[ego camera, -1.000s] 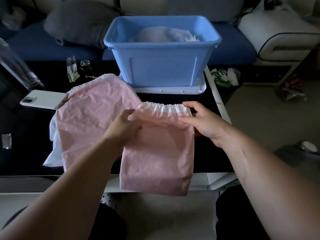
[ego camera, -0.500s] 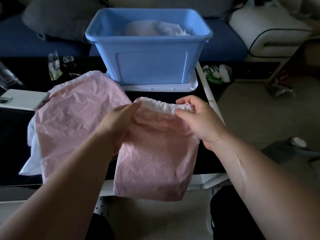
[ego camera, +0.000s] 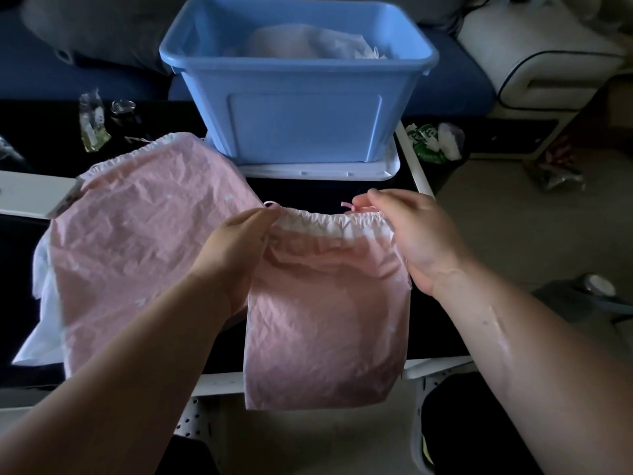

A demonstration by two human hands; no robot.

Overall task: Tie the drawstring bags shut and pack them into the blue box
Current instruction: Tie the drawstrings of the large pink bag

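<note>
left hand [ego camera: 236, 255] and right hand [ego camera: 411, 241] pinch crinkled pink plastic drawstring bag [ego camera: 325, 320] top corners; should pull thin pink cords [ego camera: 347, 206] evenly outward

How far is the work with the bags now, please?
Done: pale fabric lies in the blue box. In hand: left hand and right hand pinch the gathered top of the small pink bag, not yet tied. Left: the larger pink bag lies on the table, unpacked.

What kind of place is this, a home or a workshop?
Probably a home living room: a dark blue sofa with a grey cushion stands behind the black table, where the left hand and right hand hold a pink drawstring bag.
</note>
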